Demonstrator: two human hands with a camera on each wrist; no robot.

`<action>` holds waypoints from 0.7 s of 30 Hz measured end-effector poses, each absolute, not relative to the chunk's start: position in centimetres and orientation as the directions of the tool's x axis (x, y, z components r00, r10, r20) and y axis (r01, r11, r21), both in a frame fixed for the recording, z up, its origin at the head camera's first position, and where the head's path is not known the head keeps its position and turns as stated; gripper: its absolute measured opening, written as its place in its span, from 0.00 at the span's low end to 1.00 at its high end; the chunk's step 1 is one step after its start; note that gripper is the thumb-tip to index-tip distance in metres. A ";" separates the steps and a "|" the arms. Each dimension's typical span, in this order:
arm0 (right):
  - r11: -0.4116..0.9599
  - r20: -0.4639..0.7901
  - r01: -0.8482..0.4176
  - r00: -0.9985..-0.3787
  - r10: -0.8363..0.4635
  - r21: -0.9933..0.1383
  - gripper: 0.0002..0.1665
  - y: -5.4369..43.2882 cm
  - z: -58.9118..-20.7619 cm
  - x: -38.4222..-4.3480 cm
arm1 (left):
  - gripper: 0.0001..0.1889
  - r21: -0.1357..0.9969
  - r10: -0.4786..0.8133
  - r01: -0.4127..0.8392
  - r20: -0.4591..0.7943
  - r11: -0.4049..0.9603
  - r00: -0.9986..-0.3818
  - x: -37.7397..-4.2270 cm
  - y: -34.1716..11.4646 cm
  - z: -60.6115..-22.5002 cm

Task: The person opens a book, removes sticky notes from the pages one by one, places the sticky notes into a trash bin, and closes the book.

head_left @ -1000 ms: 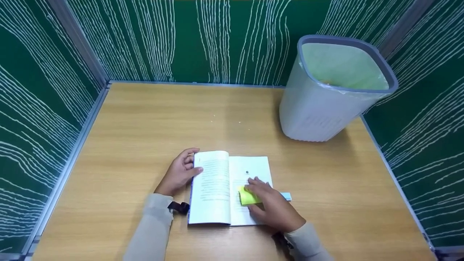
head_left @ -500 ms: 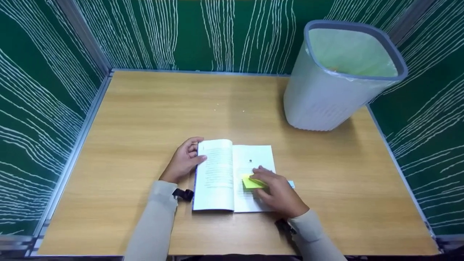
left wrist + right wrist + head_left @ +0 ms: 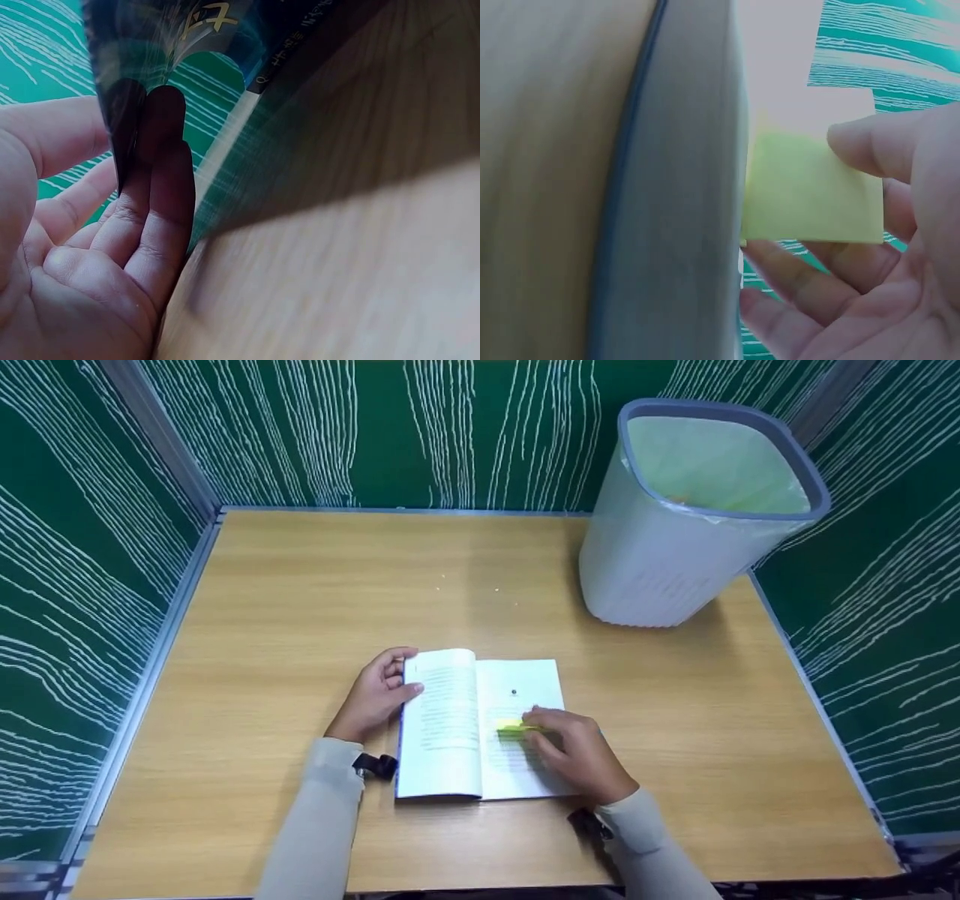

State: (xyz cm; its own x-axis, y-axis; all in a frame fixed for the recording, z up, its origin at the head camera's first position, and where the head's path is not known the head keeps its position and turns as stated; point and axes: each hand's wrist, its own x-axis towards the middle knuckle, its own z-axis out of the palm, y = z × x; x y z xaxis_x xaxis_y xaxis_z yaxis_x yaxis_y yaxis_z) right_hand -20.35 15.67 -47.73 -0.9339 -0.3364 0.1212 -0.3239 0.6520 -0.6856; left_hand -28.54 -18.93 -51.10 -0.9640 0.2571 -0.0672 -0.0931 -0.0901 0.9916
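A yellow note (image 3: 814, 187) is standing nearly edge-on over the right-hand page of the open book (image 3: 441, 720); whether its lower edge is touching the paper, I can't tell. The right hand (image 3: 583, 750) is pinching it, thumb on one face and fingers behind. If it's being stuck down, I'd say lining up one edge with the print first, then smoothing outward from there, would avoid creases. The left hand (image 3: 370, 697) is grasping the book's left side, thumb over the page, fingers behind the cover; keeping that hold firm should stop the pages from lifting.

As for writing, the cover is showing a large gold character (image 3: 208, 22) and smaller lettering (image 3: 291, 49), neither of which I'm managing to read. The page print is too small. Farther back, a lined bin (image 3: 660, 562) is standing on the table (image 3: 322, 577), its front marks illegible.
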 end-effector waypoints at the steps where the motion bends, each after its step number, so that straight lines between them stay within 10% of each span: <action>1: 0.655 0.126 -0.321 -0.936 -0.327 -0.684 0.11 15.8 -47.6 -20.4 | 0.30 0.992 0.259 -0.094 -0.068 -0.088 -0.963 -28.6 -18.9 -51.1; 21: 0.717 0.321 -0.420 -0.904 -0.281 -0.556 0.03 17.5 -45.5 -22.0 | 0.29 0.990 0.259 -0.105 -0.077 -0.096 -0.963 -28.6 -19.0 -51.4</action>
State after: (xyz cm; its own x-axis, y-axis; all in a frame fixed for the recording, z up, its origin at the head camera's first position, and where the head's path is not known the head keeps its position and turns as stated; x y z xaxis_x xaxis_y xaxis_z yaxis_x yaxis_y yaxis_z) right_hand -22.00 17.47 -45.45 -0.9043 -0.2811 0.3212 -0.4203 0.7174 -0.5555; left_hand -28.59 -19.01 -51.40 -0.9627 0.2594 -0.0770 -0.1051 -0.0962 0.9898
